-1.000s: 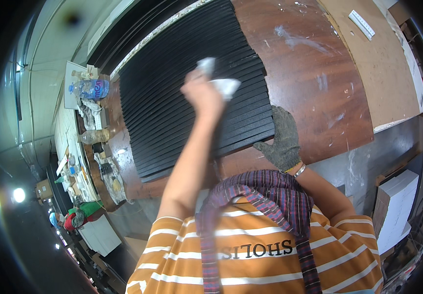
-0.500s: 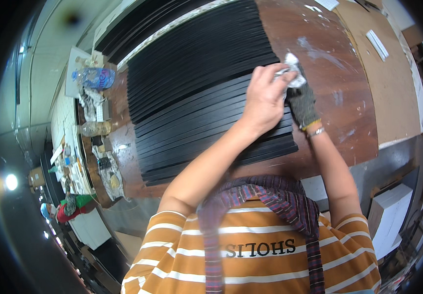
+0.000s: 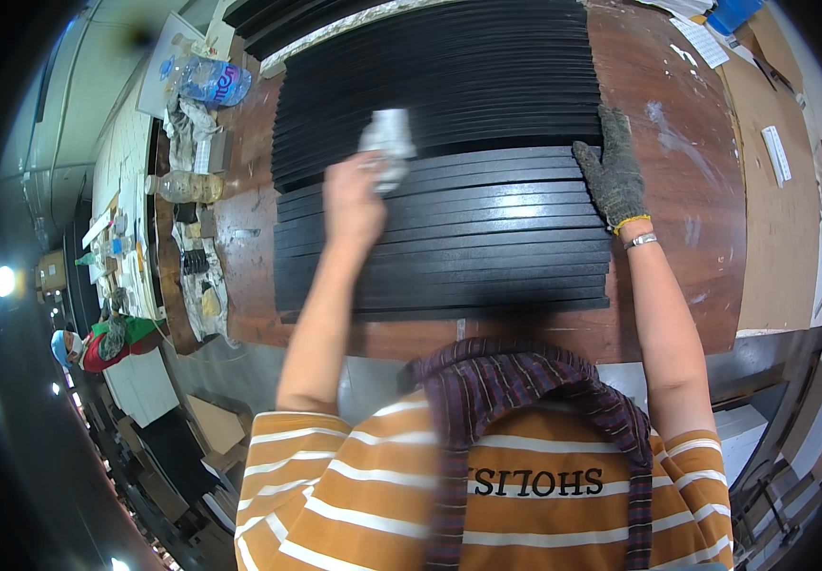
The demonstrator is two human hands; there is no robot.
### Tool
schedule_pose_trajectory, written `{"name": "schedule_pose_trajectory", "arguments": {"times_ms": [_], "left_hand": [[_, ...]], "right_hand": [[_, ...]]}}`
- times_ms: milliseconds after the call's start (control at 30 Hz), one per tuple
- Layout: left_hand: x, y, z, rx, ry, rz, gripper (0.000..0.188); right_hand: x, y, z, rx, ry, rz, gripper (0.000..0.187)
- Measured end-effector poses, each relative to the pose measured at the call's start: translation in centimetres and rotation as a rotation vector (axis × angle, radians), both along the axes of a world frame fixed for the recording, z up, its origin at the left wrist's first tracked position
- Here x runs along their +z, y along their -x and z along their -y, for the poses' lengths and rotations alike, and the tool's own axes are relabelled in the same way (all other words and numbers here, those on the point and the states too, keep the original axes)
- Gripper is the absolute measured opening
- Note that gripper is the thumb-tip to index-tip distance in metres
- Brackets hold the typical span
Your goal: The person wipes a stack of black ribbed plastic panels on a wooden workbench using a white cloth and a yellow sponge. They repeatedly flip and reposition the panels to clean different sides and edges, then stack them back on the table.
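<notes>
Long flat black strips [image 3: 449,228] lie side by side across the table, with many more rows of black strips [image 3: 439,81] beyond them. My bare left hand [image 3: 354,195] is closed around a crumpled white cloth [image 3: 390,143], blurred by motion, over the left half of the strips. My right hand [image 3: 615,171], in a dark grey knitted glove with a yellow cuff edge, lies against the strips' right ends. Its fingers are stretched out and the thumb is apart, resting near the strip ends; nothing shows in it.
The brown table [image 3: 673,190] carries pale smears. At its left stand a large plastic bottle [image 3: 211,81] and a smaller bottle [image 3: 187,187], near dirty rags [image 3: 203,300]. Cardboard [image 3: 768,228] borders the right side. Another person [image 3: 97,347] is at the far left.
My left hand has moved left with the cloth, away from my right hand and across the strips. My gloved right hand now lies uncovered at the strip ends. The view has shifted.
</notes>
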State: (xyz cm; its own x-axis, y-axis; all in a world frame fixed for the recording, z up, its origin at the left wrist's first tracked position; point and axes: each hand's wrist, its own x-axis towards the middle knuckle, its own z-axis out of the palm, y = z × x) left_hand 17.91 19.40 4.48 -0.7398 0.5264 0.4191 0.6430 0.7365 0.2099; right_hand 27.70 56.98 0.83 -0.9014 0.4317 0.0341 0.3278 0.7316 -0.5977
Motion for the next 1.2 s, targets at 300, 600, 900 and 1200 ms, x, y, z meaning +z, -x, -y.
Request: {"name": "schedule_pose_trajectory", "arguments": {"times_ms": [300,600,900,1200], "left_hand": [[1.5,3.8,24.9,0.649,0.293,-0.123,0.043],[-1.0,3.1,16.2,0.274,-0.058,0.05,0.028],[-3.4,2.0,15.8,0.361,-0.077,0.101,0.03],[-2.7,-0.4,16.6,0.354,0.15,0.171,0.053]], "right_hand": [[-0.8,-0.1,-0.5,0.012,-0.035,-0.049,0.077],[-1.1,-2.9,-0.5,-0.035,-0.106,-0.176,0.051],[-2.0,-3.2,-0.5,-0.06,-0.006,-0.171,0.047],[-1.0,-4.7,0.8,-0.089,0.023,-0.137,0.056]]}}
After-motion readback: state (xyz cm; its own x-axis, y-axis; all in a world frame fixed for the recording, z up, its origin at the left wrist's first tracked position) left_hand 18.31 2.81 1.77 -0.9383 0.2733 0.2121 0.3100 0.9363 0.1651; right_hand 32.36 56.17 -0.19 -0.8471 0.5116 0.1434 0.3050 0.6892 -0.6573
